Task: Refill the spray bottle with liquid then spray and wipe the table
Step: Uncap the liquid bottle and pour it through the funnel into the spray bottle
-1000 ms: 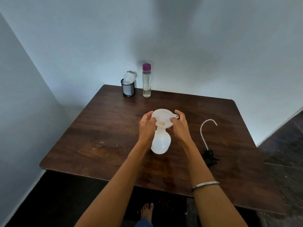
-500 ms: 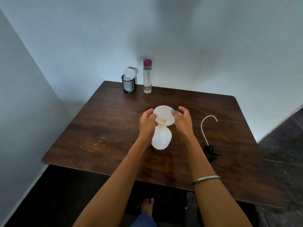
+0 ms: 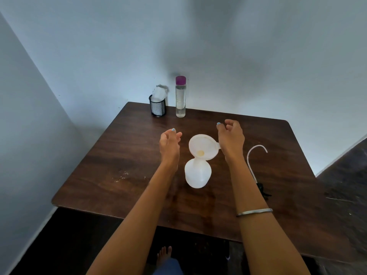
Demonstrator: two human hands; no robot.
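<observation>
A white spray bottle (image 3: 197,174) without its head stands upright in the middle of the dark wooden table (image 3: 123,155). A white funnel (image 3: 203,146) sits in its neck. My left hand (image 3: 169,142) hovers just left of the funnel, fingers apart, holding nothing. On the funnel's right, my right hand (image 3: 231,137) is also open and empty, close to the funnel's tab. The black spray head with its curved white tube (image 3: 255,163) lies on the table to the right. A clear bottle of liquid with a purple cap (image 3: 180,98) stands at the back edge.
A black mesh cup holding white cloth or tissue (image 3: 157,105) stands left of the clear bottle, against the wall. Pale specks (image 3: 124,176) mark the table's left part. Walls close in the back and left; dark floor lies to the right.
Both hands have let go of the funnel and moved apart, away from it. The funnel now rests in the bottle's neck on its own.
</observation>
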